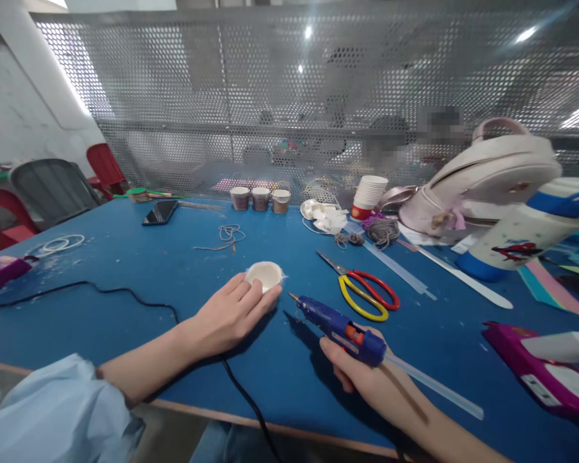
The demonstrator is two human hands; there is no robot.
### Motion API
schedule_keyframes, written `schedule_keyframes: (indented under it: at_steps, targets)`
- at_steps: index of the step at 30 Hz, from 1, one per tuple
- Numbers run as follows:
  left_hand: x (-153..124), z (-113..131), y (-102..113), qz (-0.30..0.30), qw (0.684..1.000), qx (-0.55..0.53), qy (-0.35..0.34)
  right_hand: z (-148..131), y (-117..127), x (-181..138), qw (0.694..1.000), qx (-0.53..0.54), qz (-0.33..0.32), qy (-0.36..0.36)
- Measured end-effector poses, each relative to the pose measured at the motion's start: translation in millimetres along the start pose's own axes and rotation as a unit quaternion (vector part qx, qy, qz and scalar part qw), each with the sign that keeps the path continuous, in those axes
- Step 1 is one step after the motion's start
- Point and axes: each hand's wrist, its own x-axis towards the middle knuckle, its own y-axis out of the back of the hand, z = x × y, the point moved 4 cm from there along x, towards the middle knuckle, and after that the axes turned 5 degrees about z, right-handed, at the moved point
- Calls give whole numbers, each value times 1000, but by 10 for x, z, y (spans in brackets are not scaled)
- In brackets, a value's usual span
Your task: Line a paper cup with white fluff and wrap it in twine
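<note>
My left hand (231, 315) rests on the blue table (125, 334), its fingers curled round a small white paper cup (265, 274) that stands upside down. My right hand (361, 373) grips a blue hot glue gun (340, 328). The gun's nozzle points left toward the cup and stops a little short of it. A clear glue stick (434, 386) sticks out of the back of the gun. A black cord (125, 292) runs across the table and passes under my left forearm.
Red and yellow scissors (364, 292) lie just behind the gun. Three small cups (260, 198), a phone (160, 211), a stack of paper cups (368, 196), string, a pale bag (487, 180) and a bottle (521, 235) stand further back. A magenta tool (540, 373) lies at right.
</note>
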Motion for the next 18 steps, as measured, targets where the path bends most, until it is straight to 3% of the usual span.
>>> schedule_keyframes:
  at_steps: [10,18]
  targets:
    - [61,9,-8,77,997,-2,1,10,7,-1,1000,4,-7,-9]
    - [45,12,38,68,997,-20,-4,-40,13,-10,1000,3,-8,5]
